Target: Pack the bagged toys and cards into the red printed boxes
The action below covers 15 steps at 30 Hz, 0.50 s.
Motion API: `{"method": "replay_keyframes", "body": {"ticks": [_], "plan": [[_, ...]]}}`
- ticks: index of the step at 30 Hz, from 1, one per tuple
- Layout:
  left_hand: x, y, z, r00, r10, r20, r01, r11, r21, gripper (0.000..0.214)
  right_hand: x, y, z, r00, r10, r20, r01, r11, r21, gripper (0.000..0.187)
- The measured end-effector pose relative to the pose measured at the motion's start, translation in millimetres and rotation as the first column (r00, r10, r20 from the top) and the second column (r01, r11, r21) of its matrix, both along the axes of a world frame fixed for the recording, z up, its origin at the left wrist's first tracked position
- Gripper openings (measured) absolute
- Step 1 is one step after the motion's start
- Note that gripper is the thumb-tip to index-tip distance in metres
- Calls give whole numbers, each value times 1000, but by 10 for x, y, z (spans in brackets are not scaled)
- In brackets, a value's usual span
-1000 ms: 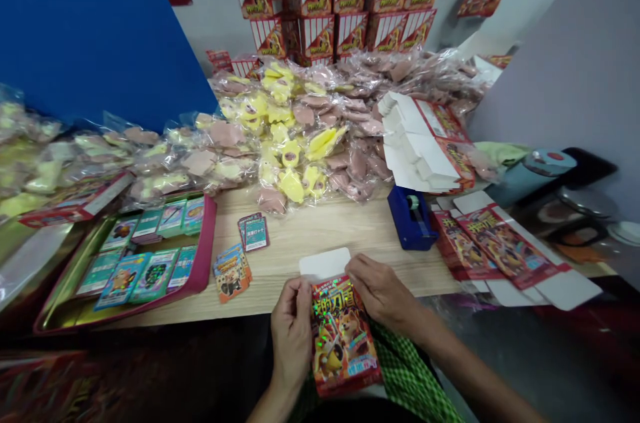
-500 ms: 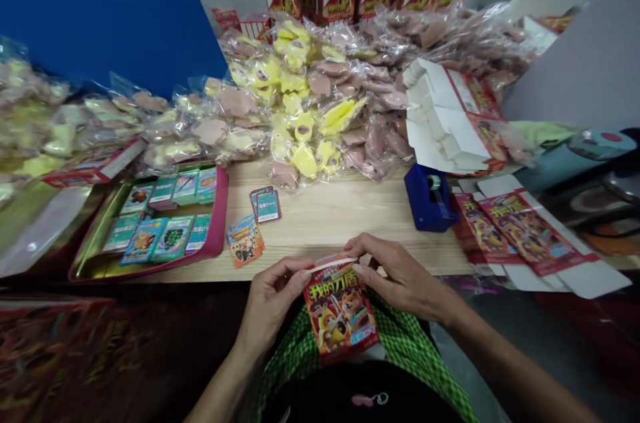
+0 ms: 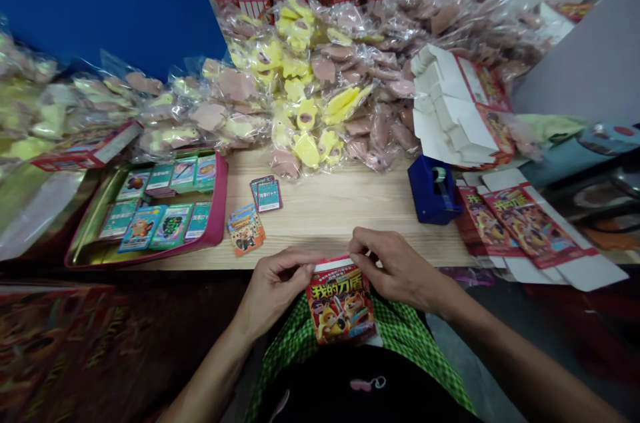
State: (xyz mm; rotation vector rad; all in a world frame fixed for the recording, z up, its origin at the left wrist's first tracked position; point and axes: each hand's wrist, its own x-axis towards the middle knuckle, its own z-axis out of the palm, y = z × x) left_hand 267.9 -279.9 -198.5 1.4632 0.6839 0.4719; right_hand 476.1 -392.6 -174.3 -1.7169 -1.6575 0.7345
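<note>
Head view: a red printed carton (image 3: 341, 303) is held in both hands above the lap.

A wooden tabletop (image 3: 330, 223) is set with a pink-rimmed tray of cards (image 3: 219, 206) at left and a blue tape dispenser (image 3: 431, 193) at right. The carton is grasped along its top edge by the left hand (image 3: 279, 290) and right hand (image 3: 393, 270), just nearer than the tabletop edge, over a green checked cloth (image 3: 405, 336).

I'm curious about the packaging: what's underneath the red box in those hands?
Below the red card box is a green checked cloth on the person's lap; the box hides the part directly beneath it.
</note>
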Motion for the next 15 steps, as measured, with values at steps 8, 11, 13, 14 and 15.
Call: {"method": "replay_keyframes", "body": {"ticks": [8,11,13,14,15], "plan": [[-74,-64,-175,995,-96,10,91,973,210,23,15,-172,-127,995,101,-14,-101,995,5,13],[-17,-118,-201,995,-95,30,86,970,228,20,-95,-212,-161,997,80,13,-80,996,44,16],[52,-126,-113,990,-131,43,115,957,267,22,-138,-218,-113,999,48,-19,-45,992,115,17],[87,-112,-37,988,-144,49,121,939,321,22,-126,-219,-71,998,36,-45,-28,987,158,17],[120,-82,53,989,-137,55,104,910,401,23,-80,-222,-24,997,5,-72,9,980,199,18]]}}
